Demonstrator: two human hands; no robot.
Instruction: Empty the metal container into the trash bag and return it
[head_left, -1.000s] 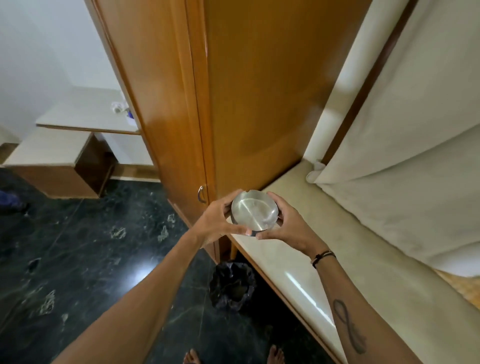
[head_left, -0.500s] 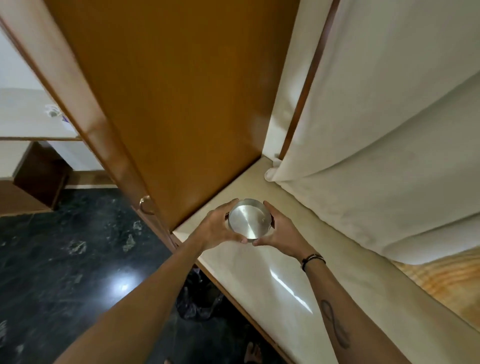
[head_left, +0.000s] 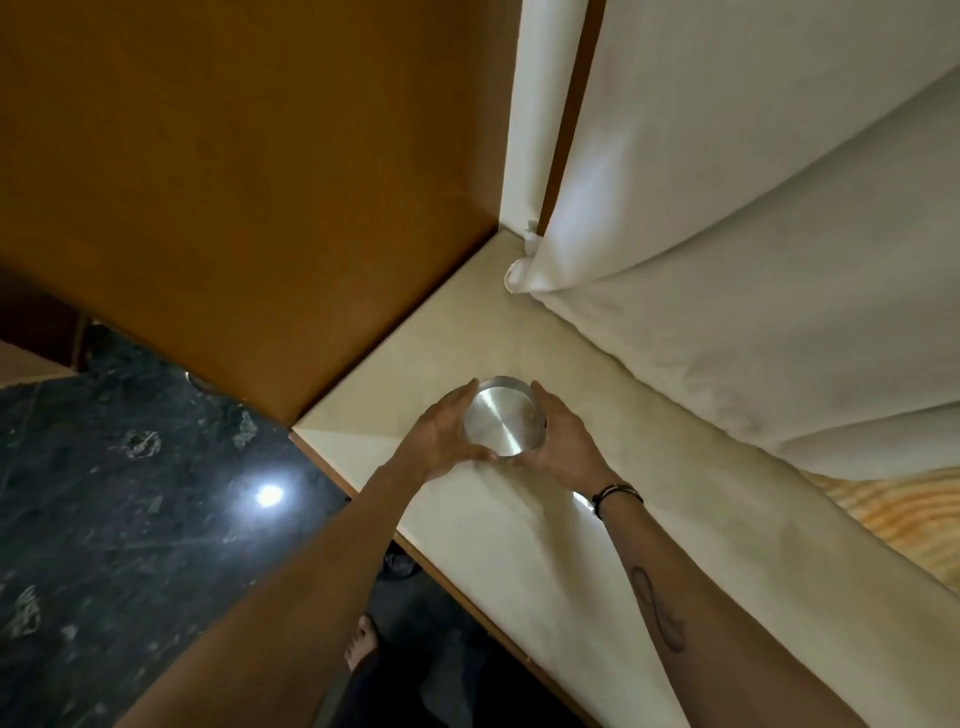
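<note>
A round, shallow metal container (head_left: 503, 422) with a shiny brushed inside sits low over the cream counter (head_left: 519, 545), near its left corner. My left hand (head_left: 441, 434) cups its left side and my right hand (head_left: 563, 441) cups its right side, thumbs meeting at the near rim. I cannot tell whether its base touches the counter. Only a dark scrap of the black trash bag (head_left: 400, 564) shows under the counter's front edge, beside my left forearm.
A tall wooden cabinet side (head_left: 249, 197) rises just left of the counter. A white curtain (head_left: 753, 234) hangs over the counter's back right. Dark marble floor (head_left: 130, 519) lies to the left; my bare foot (head_left: 361, 644) stands below the counter edge.
Both hands carried the container from above the floor and trash bag rightward and down over the counter. The view swung right, so the bag is nearly out of sight.
</note>
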